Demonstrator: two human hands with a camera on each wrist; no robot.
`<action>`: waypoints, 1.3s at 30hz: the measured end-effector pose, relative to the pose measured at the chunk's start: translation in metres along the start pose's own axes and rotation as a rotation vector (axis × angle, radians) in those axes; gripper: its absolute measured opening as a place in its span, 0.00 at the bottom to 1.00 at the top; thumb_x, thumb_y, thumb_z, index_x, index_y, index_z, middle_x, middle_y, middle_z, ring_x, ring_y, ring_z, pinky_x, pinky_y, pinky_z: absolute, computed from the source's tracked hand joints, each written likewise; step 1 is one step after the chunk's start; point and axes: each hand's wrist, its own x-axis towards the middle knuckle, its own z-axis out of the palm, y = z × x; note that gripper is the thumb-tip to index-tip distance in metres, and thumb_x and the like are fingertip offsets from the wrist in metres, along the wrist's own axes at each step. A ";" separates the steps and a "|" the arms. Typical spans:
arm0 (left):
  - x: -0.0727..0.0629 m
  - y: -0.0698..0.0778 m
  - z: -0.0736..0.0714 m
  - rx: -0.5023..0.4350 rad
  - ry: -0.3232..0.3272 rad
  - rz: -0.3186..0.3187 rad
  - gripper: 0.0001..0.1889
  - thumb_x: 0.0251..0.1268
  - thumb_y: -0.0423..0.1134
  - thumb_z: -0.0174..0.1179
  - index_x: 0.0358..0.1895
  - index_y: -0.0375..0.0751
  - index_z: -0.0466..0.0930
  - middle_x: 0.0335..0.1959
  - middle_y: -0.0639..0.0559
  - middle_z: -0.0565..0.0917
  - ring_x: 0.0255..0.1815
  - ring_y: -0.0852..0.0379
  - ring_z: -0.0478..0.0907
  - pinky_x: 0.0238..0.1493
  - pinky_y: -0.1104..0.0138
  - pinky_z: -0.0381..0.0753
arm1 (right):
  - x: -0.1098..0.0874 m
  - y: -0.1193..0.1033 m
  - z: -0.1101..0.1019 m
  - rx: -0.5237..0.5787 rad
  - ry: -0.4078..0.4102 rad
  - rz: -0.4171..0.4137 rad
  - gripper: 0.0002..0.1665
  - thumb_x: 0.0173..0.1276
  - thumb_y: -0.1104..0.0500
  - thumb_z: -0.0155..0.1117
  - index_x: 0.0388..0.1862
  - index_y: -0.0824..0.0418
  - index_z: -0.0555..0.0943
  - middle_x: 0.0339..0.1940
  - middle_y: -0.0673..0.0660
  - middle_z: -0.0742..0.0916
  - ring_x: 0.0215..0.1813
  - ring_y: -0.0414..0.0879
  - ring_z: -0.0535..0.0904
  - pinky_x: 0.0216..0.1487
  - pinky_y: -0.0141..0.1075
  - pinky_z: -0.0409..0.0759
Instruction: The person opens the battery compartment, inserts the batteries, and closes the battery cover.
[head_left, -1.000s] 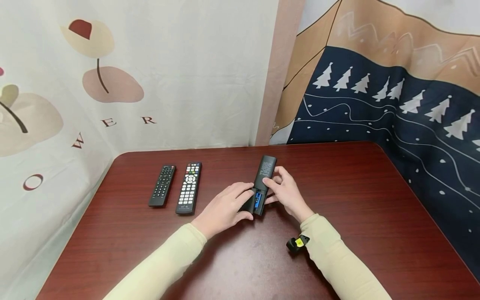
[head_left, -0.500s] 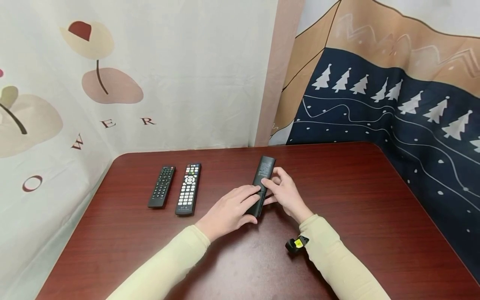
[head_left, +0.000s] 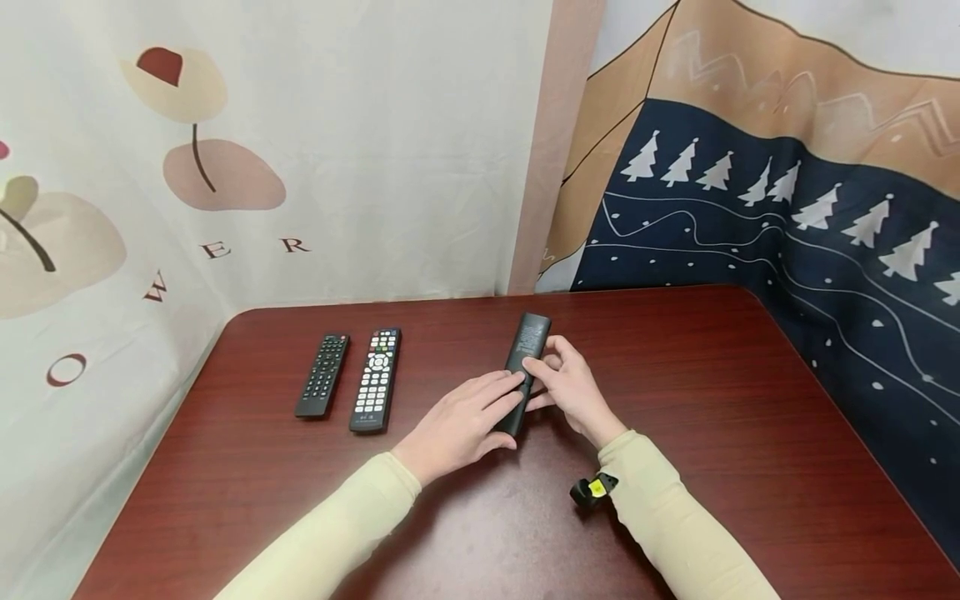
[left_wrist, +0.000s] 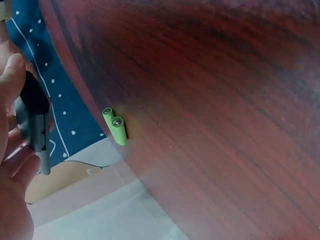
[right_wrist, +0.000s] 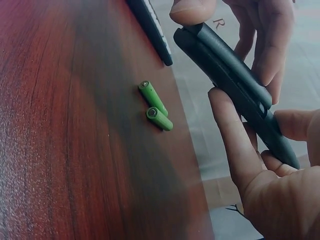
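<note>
A black remote control (head_left: 531, 335) is held above the table with its back up, slanting between both hands. My right hand (head_left: 573, 386) grips its right side, thumb on the back and fingers beneath. With my left hand (head_left: 456, 419) I hold the black battery cover (right_wrist: 232, 62) against the lower end of the back. In the right wrist view the cover lies along the remote, with a seam or gap showing between them; whether it is latched I cannot tell. The battery compartment is hidden. Two green batteries (right_wrist: 152, 97) lie on the table below, out of sight in the head view.
Two more remotes lie button side up to the left: a smaller black one (head_left: 323, 377) and a larger one with white keys (head_left: 376, 379). The reddish-brown table (head_left: 675, 358) ends at printed curtains behind. A black-and-yellow device (head_left: 594, 489) sits by my right wrist.
My left hand has moved slightly right with the battery cover, bringing it over the compartment where a blue battery showed a second ago. The right hand has stayed nearly still.
</note>
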 end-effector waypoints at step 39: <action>0.007 -0.004 0.000 0.107 -0.012 0.047 0.30 0.51 0.43 0.81 0.59 0.37 0.84 0.60 0.45 0.80 0.60 0.49 0.77 0.69 0.62 0.73 | -0.001 0.000 0.004 -0.033 0.047 -0.041 0.21 0.76 0.66 0.60 0.64 0.68 0.68 0.36 0.64 0.85 0.27 0.45 0.86 0.29 0.42 0.89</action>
